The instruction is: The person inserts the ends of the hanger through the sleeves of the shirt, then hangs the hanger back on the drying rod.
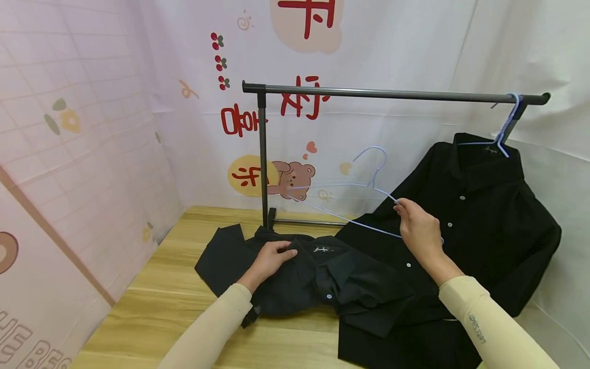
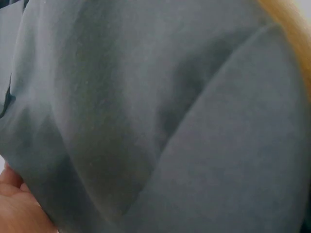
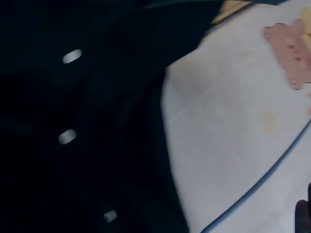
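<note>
A black shirt [image 1: 290,292] lies bunched on the table, its collar and label facing up. My left hand [image 1: 269,260] pinches the collar edge on the left side between thumb and fingers. Dark cloth [image 2: 146,121] fills most of the left wrist view. My right hand [image 1: 420,228] grips one shoulder of a light blue wire hanger [image 1: 374,179], raised above the shirt with its hook up and its free end to the left. In the right wrist view the hanger's wire [image 3: 257,183] crosses the lower right.
A dark metal clothes rack [image 1: 392,94] stands at the back. Another black shirt [image 1: 488,215] hangs at its right end on a second blue hanger [image 1: 507,125], draping over the table [image 1: 133,318]. Printed curtains [image 1: 193,133] surround the table.
</note>
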Demonstrator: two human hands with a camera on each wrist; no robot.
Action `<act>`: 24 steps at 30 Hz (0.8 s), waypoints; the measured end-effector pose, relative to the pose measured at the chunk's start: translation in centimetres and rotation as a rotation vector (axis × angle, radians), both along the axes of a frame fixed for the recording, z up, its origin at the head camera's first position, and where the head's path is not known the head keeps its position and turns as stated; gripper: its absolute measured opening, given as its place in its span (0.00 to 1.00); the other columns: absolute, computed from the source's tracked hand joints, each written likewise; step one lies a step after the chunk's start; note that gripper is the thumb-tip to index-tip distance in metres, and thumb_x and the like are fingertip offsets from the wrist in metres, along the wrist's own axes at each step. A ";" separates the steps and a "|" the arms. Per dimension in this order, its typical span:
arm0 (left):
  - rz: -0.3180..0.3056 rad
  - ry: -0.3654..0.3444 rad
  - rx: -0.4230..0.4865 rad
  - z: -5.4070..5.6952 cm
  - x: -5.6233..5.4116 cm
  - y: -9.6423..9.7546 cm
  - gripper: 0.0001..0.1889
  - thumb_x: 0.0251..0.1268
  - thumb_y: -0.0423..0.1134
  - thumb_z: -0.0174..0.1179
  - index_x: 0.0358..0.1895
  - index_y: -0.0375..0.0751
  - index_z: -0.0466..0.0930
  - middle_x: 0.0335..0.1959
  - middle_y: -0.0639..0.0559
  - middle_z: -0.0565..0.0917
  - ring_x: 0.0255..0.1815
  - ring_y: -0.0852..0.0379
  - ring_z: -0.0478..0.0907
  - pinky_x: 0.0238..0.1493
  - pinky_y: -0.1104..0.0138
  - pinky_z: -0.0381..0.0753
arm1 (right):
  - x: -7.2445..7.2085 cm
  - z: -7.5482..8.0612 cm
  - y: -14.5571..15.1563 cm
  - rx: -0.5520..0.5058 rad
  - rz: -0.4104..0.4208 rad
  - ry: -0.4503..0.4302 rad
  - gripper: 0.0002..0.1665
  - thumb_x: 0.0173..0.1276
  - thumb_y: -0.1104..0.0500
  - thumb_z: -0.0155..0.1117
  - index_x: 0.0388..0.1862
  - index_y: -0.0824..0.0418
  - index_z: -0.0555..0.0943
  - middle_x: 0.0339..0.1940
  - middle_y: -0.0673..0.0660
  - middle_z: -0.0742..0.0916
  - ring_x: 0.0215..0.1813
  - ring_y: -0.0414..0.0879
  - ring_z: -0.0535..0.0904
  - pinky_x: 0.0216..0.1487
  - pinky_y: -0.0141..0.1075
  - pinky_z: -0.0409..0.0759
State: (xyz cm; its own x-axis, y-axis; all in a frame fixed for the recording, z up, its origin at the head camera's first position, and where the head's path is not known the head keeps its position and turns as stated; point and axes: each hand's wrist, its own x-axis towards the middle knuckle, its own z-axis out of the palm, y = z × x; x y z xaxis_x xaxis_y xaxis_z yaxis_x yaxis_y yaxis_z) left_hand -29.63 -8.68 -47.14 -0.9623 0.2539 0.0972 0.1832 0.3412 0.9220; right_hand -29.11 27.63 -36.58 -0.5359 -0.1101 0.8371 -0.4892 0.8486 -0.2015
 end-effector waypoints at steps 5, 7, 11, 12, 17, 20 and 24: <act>0.010 -0.003 0.024 0.0 0.1 0.0 0.12 0.71 0.41 0.61 0.51 0.42 0.86 0.51 0.50 0.85 0.54 0.50 0.79 0.57 0.54 0.77 | 0.5 -1.1 2.8 0.068 -0.016 -0.005 0.07 0.74 0.70 0.56 0.47 0.70 0.79 0.38 0.63 0.88 0.38 0.58 0.86 0.37 0.51 0.82; 0.015 -0.006 0.031 0.1 0.1 0.0 0.11 0.71 0.40 0.61 0.51 0.42 0.87 0.49 0.50 0.85 0.53 0.51 0.80 0.57 0.55 0.77 | 0.7 -1.4 3.6 0.081 -0.016 -0.024 0.07 0.74 0.70 0.56 0.47 0.69 0.79 0.37 0.63 0.88 0.37 0.57 0.86 0.37 0.51 0.82; 0.023 -0.011 0.048 0.0 0.1 -0.1 0.10 0.71 0.40 0.62 0.49 0.42 0.87 0.46 0.51 0.86 0.49 0.52 0.80 0.54 0.56 0.78 | 0.9 -1.9 4.9 0.123 -0.004 -0.068 0.07 0.73 0.71 0.57 0.47 0.68 0.79 0.37 0.61 0.88 0.37 0.55 0.86 0.35 0.50 0.81; 0.025 -0.017 0.056 0.0 0.1 -0.1 0.10 0.71 0.40 0.62 0.49 0.42 0.87 0.46 0.51 0.86 0.49 0.52 0.81 0.54 0.56 0.78 | 1.0 -2.1 5.2 0.139 0.004 -0.070 0.07 0.72 0.72 0.57 0.47 0.68 0.79 0.37 0.61 0.88 0.37 0.55 0.86 0.35 0.50 0.81; 0.035 -0.038 0.110 -0.2 -0.2 -0.3 0.13 0.70 0.41 0.63 0.53 0.42 0.86 0.48 0.50 0.85 0.52 0.52 0.80 0.56 0.55 0.77 | 1.1 -3.2 6.1 0.203 0.043 -0.062 0.12 0.66 0.76 0.62 0.47 0.67 0.80 0.37 0.59 0.88 0.37 0.52 0.87 0.35 0.47 0.80; 0.026 -0.045 0.140 -0.3 -0.3 -0.4 0.15 0.70 0.41 0.62 0.56 0.40 0.84 0.51 0.47 0.85 0.55 0.49 0.79 0.59 0.54 0.75 | 1.1 -3.9 6.0 0.218 0.068 -0.070 0.14 0.64 0.77 0.63 0.46 0.66 0.80 0.37 0.58 0.88 0.37 0.50 0.87 0.35 0.45 0.80; -0.018 -0.039 0.125 0.0 -0.1 -0.3 0.16 0.71 0.41 0.61 0.58 0.39 0.83 0.56 0.45 0.83 0.59 0.47 0.78 0.61 0.54 0.74 | 0.9 -4.7 5.0 0.212 0.109 -0.089 0.14 0.64 0.76 0.63 0.47 0.66 0.80 0.37 0.57 0.88 0.38 0.49 0.87 0.35 0.44 0.81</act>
